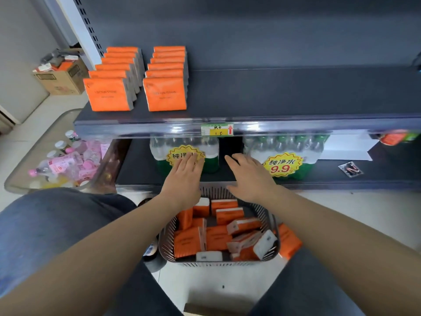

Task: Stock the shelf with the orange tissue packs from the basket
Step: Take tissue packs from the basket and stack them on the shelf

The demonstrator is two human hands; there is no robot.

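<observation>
Centrally, left grip and right grip hover over the basket, fingers straight, holding nothing. Orange packs lie jumbled inside it; two rows of packs stand at the left end of the shelf.

Bottled-water packs w/ 9.9 stickers, cardboard box at left.

soft, even indoor light: bright on the pale floor, dimmer beneath the upper shelf, whose clear front strip carries white glare. wide-angle bending bows the shelf's front edge and stretches the corners. the left hand and right hand look slightly smeared; the forearms are soft.
</observation>
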